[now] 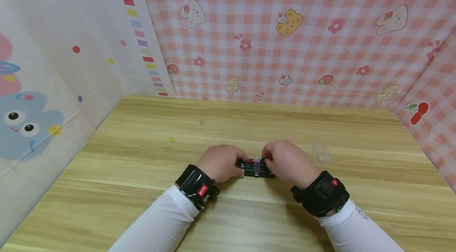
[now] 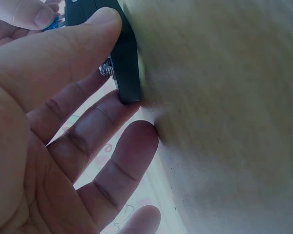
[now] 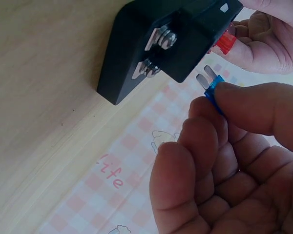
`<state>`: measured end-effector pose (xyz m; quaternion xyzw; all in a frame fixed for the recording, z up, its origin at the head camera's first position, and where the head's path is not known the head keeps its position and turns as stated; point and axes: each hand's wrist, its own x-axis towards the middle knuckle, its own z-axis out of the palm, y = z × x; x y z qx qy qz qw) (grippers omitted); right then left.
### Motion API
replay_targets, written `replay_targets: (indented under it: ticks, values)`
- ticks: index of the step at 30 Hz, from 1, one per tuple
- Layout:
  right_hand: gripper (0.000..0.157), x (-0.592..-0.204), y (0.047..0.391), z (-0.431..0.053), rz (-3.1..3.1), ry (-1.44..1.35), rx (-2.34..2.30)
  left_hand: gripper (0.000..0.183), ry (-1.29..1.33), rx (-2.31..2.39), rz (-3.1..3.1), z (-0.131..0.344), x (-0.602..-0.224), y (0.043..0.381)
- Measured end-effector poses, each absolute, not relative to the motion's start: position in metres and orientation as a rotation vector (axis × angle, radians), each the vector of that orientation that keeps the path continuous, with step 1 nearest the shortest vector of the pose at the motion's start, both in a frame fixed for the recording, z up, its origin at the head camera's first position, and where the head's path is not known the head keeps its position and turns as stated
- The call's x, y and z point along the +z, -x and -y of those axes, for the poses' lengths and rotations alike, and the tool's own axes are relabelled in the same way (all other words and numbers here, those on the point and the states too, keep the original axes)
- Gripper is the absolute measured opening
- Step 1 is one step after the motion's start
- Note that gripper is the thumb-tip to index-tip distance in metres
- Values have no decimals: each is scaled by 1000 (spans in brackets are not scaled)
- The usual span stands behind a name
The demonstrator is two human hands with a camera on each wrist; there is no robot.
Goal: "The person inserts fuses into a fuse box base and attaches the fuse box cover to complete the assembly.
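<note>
A black fuse block [image 1: 257,174] with metal screw terminals [image 3: 166,39] lies on the table between both hands. My left hand [image 1: 221,163] grips its left end, thumb on the near side and fingers on the far side. A red blade fuse [image 3: 226,42] sits at the block's top, close to the left fingers. Between thumb and index finger, my right hand [image 1: 289,163] pinches a blue blade fuse [image 3: 213,91]. Its two metal prongs point toward the block and show bare in the right wrist view, a small gap away from the black housing.
Farther back on the left lie a yellow blade fuse [image 1: 170,140] and a small clear-and-orange piece [image 1: 202,122]. Beyond the right hand is a transparent plastic box [image 1: 320,153]. Patterned cloth [image 1: 285,54] rises behind the wooden table [image 1: 142,172] and along its sides.
</note>
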<state>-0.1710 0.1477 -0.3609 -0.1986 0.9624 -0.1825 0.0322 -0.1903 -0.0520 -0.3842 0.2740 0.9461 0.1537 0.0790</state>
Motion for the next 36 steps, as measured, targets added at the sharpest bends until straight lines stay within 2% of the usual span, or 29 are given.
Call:
replay_targets:
  ticks: [36]
  values:
    - [5, -365, 170, -143, -2970, 628, -491, 30, -817, 473, -2837, 52, -386, 191]
